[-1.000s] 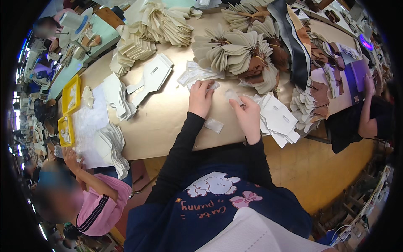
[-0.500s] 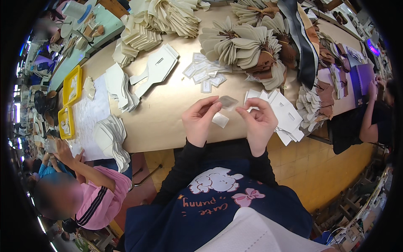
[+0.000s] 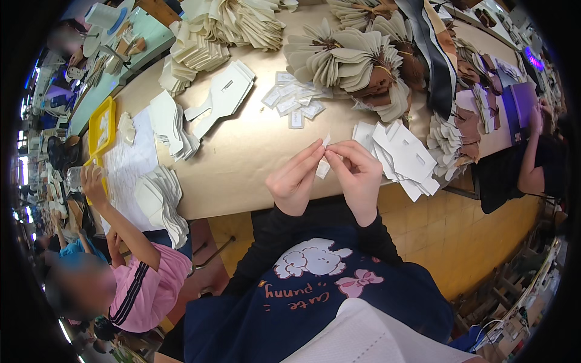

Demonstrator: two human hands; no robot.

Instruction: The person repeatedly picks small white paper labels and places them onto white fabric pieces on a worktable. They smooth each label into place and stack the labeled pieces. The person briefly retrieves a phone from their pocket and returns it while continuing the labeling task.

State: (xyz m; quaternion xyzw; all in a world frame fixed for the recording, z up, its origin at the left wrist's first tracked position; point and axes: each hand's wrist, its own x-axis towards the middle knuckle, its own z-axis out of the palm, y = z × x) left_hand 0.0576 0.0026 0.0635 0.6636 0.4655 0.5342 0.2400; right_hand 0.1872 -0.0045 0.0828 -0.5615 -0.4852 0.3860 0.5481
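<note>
My left hand [image 3: 296, 178] and my right hand [image 3: 358, 172] meet over the near part of the table, fingertips pinched together. Between them they grip a small pale label [image 3: 327, 140], seen nearly edge-on, its lower part hidden by my fingers. Just below the fingertips, a small white piece [image 3: 322, 169] shows between the hands, apparently lying on the table. Beyond my hands, several small white labels with grey borders [image 3: 295, 119] lie in a loose, overlapping pile.
White cut pieces [image 3: 407, 158] are stacked to the right, and more [image 3: 225, 91] lie to the left. Bundles of beige and brown pieces [image 3: 357, 57] line the far side. Yellow trays [image 3: 92, 134] stand at the left, near a co-worker in a pink shirt [image 3: 145, 284].
My right hand has moved left to meet the left one. The label, earlier held flat by the left hand, has turned edge-on between both. The co-worker's arm at left has lifted.
</note>
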